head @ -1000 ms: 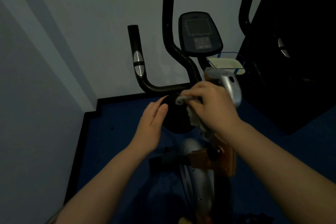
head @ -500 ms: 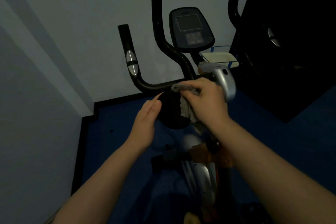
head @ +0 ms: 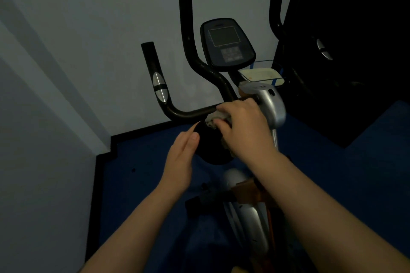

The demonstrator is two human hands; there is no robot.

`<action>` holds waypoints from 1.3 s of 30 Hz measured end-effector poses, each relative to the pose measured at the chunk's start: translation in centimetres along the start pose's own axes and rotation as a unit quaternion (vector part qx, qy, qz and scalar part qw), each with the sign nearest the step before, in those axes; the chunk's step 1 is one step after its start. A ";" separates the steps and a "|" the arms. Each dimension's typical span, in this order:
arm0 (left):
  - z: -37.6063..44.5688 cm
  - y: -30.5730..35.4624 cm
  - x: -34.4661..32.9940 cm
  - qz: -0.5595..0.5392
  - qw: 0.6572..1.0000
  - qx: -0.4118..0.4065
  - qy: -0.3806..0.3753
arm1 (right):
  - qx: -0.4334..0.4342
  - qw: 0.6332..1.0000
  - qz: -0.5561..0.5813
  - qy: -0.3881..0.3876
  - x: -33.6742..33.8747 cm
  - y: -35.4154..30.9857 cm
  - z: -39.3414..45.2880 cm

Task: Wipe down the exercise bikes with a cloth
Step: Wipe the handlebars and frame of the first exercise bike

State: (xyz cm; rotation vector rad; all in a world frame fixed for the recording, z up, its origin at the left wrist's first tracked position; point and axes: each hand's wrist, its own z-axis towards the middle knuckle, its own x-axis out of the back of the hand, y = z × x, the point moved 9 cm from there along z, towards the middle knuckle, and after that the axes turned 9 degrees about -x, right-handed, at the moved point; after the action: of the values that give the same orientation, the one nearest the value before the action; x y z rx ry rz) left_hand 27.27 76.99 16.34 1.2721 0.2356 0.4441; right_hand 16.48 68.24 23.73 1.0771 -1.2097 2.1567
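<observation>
A dim home workout corner: an exercise bike point(head: 221, 86) on blue floor matting point(head: 144, 184), against plain walls point(head: 88, 29).

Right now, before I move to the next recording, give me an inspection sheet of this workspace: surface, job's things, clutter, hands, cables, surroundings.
Surface: blue floor with a black border along the wall.
Job's things: exercise bike with black handlebars, display console and a round black part below the bar; pale cloth bunched at the bar.
Clutter: pale tray in a clear holder behind the console; contents not readable.
Hands: right hand grips the cloth against the handlebar; left hand is open with straight fingers at the edge of the round black part.
Cables: nothing seen.
Surroundings: grey wall; dark area on the right with another handlebar; dim lighting.
</observation>
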 end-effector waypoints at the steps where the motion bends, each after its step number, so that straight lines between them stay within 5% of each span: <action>1: 0.1 -0.1 0.0 0.001 1.000 -0.001 -0.001 | 0.006 1.000 -0.004 -0.011 0.1 0.4 -0.2; 10: 0.4 0.2 0.1 0.001 1.000 -0.005 0.009 | -0.030 0.977 0.119 -0.175 -2.0 0.6 2.5; 17: 0.7 0.3 0.4 0.012 1.000 0.002 -0.005 | -0.025 0.991 0.051 -0.118 -1.6 1.1 2.5; 20: 0.4 0.5 0.2 0.012 1.000 -0.001 0.011 | -0.050 0.986 0.115 -0.109 -2.0 1.1 2.2; 26: 0.5 -0.1 0.5 0.013 1.000 0.004 0.003 | -0.090 0.956 0.250 0.127 -0.1 4.4 -4.2; 32: 0.5 0.0 0.3 0.000 1.000 -0.001 0.014 | -0.150 0.901 0.400 0.076 -1.2 4.9 -3.6; 39: 0.6 0.4 0.2 -0.009 1.000 -0.013 0.005 | -0.108 0.958 0.264 0.042 0.7 4.1 -2.0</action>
State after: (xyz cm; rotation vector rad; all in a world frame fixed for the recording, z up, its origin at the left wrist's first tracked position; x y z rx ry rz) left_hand 27.64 76.66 16.87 1.2417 0.2489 0.4368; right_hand 12.46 67.86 21.55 0.6069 -1.7994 2.3356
